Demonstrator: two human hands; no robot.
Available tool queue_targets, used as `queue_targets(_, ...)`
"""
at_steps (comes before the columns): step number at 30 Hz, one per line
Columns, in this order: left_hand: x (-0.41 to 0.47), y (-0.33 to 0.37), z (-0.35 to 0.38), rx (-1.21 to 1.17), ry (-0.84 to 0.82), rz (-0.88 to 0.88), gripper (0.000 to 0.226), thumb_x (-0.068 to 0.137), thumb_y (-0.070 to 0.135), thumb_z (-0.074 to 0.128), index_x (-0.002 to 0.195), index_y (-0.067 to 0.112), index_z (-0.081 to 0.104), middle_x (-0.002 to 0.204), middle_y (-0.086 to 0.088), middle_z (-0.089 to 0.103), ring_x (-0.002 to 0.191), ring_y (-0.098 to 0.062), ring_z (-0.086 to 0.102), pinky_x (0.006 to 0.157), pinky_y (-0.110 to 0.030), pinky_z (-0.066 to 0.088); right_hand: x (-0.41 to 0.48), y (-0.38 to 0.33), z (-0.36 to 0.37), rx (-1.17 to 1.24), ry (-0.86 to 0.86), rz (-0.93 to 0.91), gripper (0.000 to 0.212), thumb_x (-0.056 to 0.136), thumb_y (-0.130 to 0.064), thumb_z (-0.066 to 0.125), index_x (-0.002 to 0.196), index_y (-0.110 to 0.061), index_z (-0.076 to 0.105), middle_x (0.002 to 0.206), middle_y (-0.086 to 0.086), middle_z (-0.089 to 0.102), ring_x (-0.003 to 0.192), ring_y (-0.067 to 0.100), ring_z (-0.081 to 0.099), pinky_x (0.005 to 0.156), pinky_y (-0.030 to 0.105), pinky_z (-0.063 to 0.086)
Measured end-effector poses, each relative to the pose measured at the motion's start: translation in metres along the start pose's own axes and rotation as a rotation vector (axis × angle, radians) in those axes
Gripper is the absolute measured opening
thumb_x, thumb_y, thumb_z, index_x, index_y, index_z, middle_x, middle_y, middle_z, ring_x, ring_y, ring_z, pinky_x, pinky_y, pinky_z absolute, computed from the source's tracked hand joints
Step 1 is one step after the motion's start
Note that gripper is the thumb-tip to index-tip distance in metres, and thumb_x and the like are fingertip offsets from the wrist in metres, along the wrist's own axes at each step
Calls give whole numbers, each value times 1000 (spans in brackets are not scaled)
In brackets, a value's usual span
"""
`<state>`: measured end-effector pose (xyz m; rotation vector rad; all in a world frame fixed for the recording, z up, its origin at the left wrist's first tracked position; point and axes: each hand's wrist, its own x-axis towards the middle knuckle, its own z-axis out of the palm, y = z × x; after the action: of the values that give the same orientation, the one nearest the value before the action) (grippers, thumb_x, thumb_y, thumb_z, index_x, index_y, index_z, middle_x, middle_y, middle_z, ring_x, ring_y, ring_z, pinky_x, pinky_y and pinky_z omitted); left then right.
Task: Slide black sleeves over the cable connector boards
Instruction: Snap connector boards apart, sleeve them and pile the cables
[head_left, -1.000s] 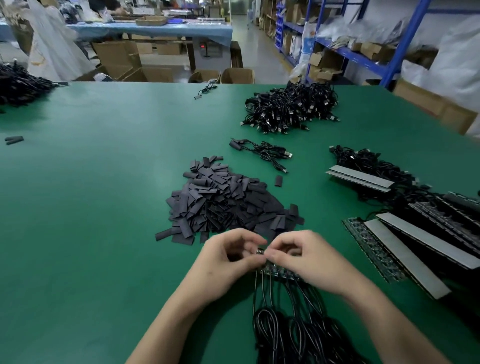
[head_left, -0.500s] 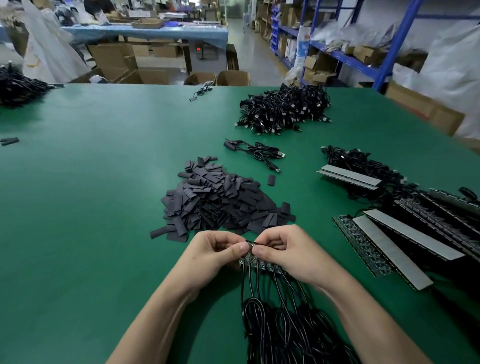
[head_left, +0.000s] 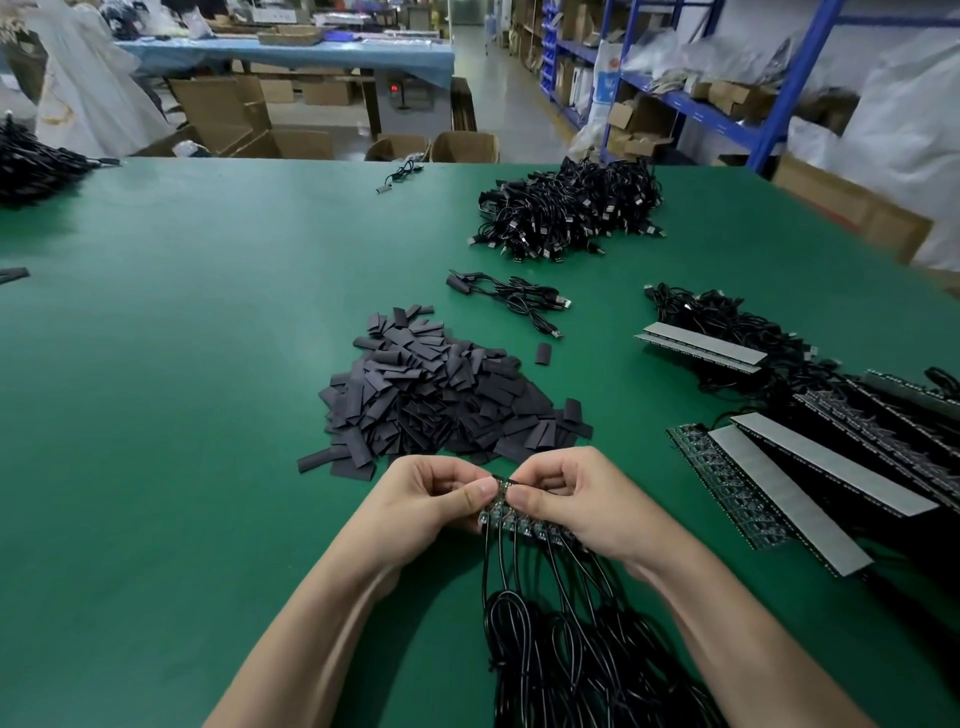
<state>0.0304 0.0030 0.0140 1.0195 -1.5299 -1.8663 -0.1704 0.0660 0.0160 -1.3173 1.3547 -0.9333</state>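
Note:
A strip of small connector boards (head_left: 519, 525) with black cables (head_left: 571, 665) hanging toward me lies at the near middle of the green table (head_left: 182, 415). My left hand (head_left: 436, 499) and my right hand (head_left: 576, 499) meet over the strip's left end, both pinching one small board (head_left: 502, 486) between thumb and fingers. Whether a sleeve is on it I cannot tell. A heap of flat black sleeves (head_left: 436, 395) lies just beyond my hands.
Rows of board strips with grey backing (head_left: 810, 467) and cables lie at the right. A big pile of USB cables (head_left: 571, 208) sits far middle, a small bundle (head_left: 514, 301) nearer, another cable pile (head_left: 31, 166) at far left. Boxes and blue shelving (head_left: 691, 104) stand behind.
Both hands stay pinched together over the strip's left end, with only small finger shifts. The view has drifted slightly.

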Motion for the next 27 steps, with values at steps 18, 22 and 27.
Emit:
queue_targets(18,-2,6,4,3,11,-42,17,75,28,79,82,12,81,76,-8,65,65,-12,60,67,-23,55,1,5,0,45,-6,-18,6,95,-16,73,90,-14,77,80,-6,73,76,4,65,74,17,50)
queue_targets(22,-4,7,5,-8,2,-47,10,76,25,79,76,15,79,72,-7,65,60,-12,60,61,-19,51,0,7,-1,53,-16,-31,7,96,-14,73,90,-13,77,79,-6,73,76,4,65,74,16,50)
queue_targets(27,-3,8,5,-16,-3,-50,9,76,24,79,75,15,79,71,-5,65,59,-12,60,61,-19,52,1,8,-1,49,-19,-18,7,95,-15,73,90,-11,77,80,-5,73,77,4,65,75,17,50)
